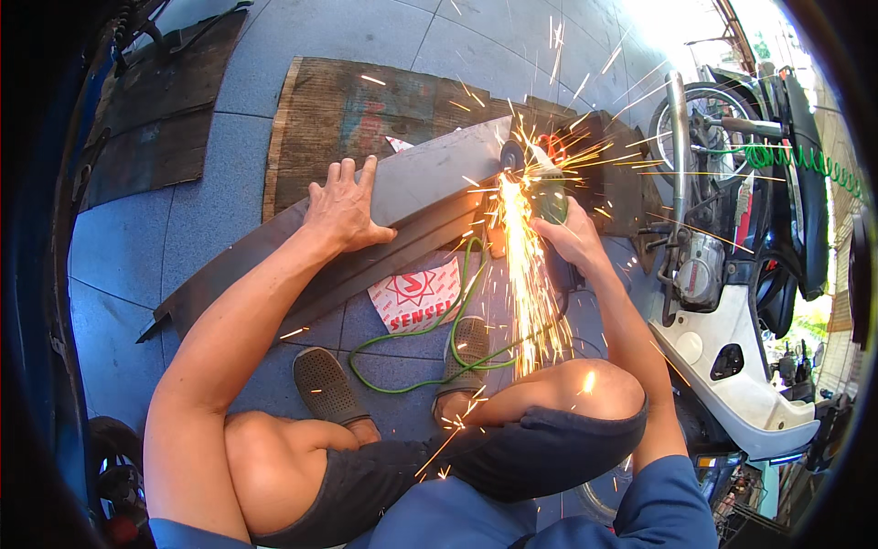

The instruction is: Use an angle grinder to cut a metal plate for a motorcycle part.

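A long grey metal channel [430, 171] lies slantwise before me, its far right end over flattened cardboard. My left hand [342, 210] presses on its upper face, fingers spread and thumb out to the side. At the right end, my right hand [574, 238] is wrapped round a green angle grinder [550, 198], partly hidden by glare. The grinder's disc [511, 156] meets the channel's end. Bright sparks [526, 284] stream from there toward my right knee and scatter outward.
A green cord [393, 389] loops near my sandals [327, 386], beside a red-and-white printed sheet [416, 295]. Brown cardboard [311, 110] lies on the blue tiles. At right stand a motorcycle [709, 265], a white fairing panel [732, 366] and a coiled green hose [805, 160].
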Demonstrator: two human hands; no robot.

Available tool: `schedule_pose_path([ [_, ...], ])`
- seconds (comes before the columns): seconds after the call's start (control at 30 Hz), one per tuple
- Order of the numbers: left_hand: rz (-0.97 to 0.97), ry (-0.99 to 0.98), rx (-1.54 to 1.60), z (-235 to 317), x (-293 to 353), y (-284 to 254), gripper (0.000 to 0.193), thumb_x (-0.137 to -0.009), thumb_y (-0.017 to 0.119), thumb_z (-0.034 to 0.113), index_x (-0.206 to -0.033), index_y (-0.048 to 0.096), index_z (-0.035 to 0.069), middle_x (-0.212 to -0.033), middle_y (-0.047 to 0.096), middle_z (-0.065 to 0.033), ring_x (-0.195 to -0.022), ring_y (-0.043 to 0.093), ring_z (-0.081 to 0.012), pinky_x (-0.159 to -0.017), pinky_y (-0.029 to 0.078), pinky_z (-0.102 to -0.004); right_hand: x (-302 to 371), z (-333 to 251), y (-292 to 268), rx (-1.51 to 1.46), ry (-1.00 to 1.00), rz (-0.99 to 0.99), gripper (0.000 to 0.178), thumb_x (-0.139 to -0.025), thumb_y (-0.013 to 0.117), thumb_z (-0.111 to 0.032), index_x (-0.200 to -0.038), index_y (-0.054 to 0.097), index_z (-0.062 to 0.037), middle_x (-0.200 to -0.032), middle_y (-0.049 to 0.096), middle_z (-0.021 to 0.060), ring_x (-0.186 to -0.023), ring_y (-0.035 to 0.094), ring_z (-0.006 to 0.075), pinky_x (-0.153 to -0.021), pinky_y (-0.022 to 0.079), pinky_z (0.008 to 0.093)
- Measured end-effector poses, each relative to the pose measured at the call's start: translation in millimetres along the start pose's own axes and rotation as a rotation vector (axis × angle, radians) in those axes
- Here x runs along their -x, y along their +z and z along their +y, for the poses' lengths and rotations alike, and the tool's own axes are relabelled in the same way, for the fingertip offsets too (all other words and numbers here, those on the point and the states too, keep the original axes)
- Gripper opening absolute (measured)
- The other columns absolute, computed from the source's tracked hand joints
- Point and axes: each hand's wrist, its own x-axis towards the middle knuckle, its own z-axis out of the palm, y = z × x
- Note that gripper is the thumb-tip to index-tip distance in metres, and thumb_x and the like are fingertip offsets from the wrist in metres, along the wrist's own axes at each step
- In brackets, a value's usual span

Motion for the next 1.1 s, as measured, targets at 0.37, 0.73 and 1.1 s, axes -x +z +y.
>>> schedule_pose_path([
  [0.37,-0.006,-0.003,0.018,-1.9,2.1,-1.5,0.126,-0.064,0.086,0.061,-0.161,0.028,0.005,-0.137,0.044,-0.0200,-0.132,0.043,-0.0368,-0.098,0.046,-0.0572,-2.0,-14.9,-2.8,0.109,0.026,-0.026,0.064,-0.079,0.079,-0.029,-0.132,0.059,0.0013,-0.124,0.069,0.0220,-0.115,0.067,0.0302,-0.100,0.050,0.0387],
  [0.73,0.024,0.022,0.072,6.2,-4.8,-12.4,0.128,-0.063,0.085,0.061,-0.162,0.026,0.005,-0.143,0.042,-0.0257,-0.137,0.040,-0.0419,-0.103,0.042,-0.0602,-2.7,-27.1,-22.7,-0.008,0.081,-0.058,0.055,-0.081,0.081,-0.023,-0.127,0.060,-0.0016,-0.110,0.072,0.0139,-0.100,0.068,0.0213,-0.090,0.054,0.0352],
  [1.1,-0.070,-0.055,0.061,1.8,8.9,-16.8,0.130,-0.063,0.088,0.061,-0.161,0.025,0.005,-0.146,0.042,-0.0211,-0.139,0.039,-0.0378,-0.104,0.041,-0.0624,-2.1,-12.2,-5.9,0.046,0.014,-0.093,0.076,-0.078,0.082,-0.035,-0.138,0.054,0.0005,-0.126,0.068,0.0221,-0.117,0.066,0.0313,-0.102,0.050,0.0391],
])
